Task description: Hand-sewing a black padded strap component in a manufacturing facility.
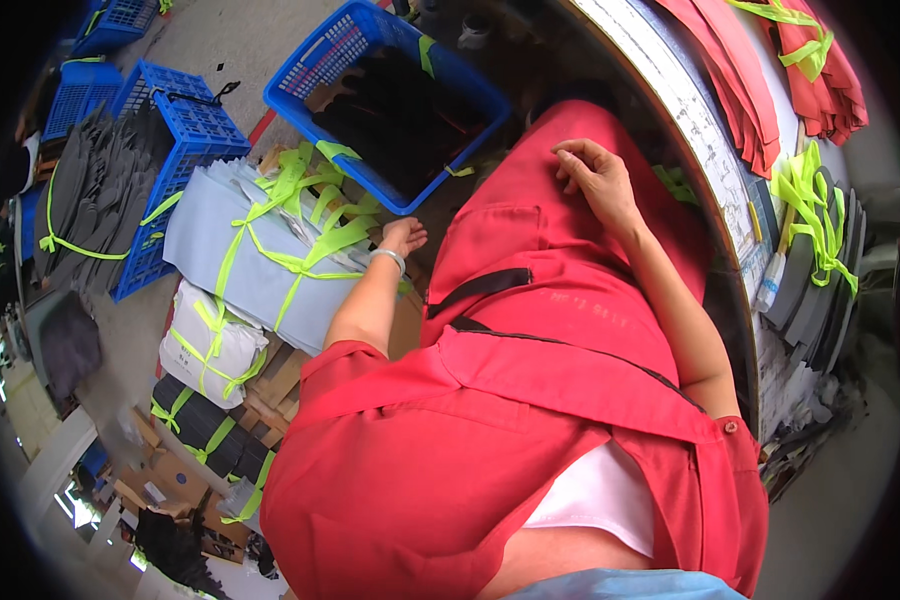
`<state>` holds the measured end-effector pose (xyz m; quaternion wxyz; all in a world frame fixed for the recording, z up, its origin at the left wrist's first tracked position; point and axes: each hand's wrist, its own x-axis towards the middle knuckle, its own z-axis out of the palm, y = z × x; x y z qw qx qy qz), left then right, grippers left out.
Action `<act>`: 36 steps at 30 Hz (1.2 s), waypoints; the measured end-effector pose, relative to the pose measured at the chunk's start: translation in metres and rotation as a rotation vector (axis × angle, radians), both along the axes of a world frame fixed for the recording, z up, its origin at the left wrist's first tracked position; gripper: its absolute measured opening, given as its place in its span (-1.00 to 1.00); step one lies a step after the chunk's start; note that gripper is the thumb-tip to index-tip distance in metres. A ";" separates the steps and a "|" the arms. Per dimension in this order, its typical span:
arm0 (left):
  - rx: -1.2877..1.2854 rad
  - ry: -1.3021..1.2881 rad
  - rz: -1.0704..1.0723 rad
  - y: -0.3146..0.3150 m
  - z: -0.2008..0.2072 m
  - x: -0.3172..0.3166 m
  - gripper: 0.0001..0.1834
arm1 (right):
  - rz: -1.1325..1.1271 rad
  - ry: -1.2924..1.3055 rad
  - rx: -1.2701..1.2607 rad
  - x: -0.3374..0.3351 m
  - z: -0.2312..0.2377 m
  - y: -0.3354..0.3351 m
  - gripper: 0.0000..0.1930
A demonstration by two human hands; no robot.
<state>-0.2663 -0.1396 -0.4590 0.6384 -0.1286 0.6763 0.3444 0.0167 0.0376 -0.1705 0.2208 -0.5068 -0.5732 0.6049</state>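
Note:
My left hand [403, 236], with a pale bracelet at the wrist, hangs beside the light-blue fabric bundle [206, 222] tied with yellow-green strips. Its fingers are loosely bent and nothing shows in them. A blue plastic crate [288, 92] stands just beyond that hand, with dark fabric pieces [410, 110] inside. Over the lap of my red apron [560, 270] is my right hand [598, 182], fingers half bent and a little apart, holding nothing that I can see. Whether it touches the apron, I cannot tell.
Along the right runs a worktable edge [685, 100] bearing red fabric stacks [722, 75] and a tied grey bundle [815, 265]. To the left, a blue crate [185, 125] stands by tied grey pieces [95, 190]. Nearer lie a white package [205, 345] and dark bundles [210, 430].

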 end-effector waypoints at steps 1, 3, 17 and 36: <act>0.010 -0.020 -0.019 -0.006 0.002 0.010 -0.74 | -0.012 -0.003 0.006 0.002 0.000 0.000 -0.79; 0.019 -0.048 -0.076 -0.018 0.006 0.020 -0.79 | -0.002 -0.001 0.017 0.000 0.003 0.001 -0.80; 0.442 -0.128 -0.144 0.056 0.070 0.008 -0.65 | -0.090 -0.217 0.681 0.084 0.060 0.025 -0.82; 0.966 -0.091 -0.659 0.230 0.285 0.193 -0.69 | -0.375 -0.885 1.257 0.201 0.073 0.142 -0.91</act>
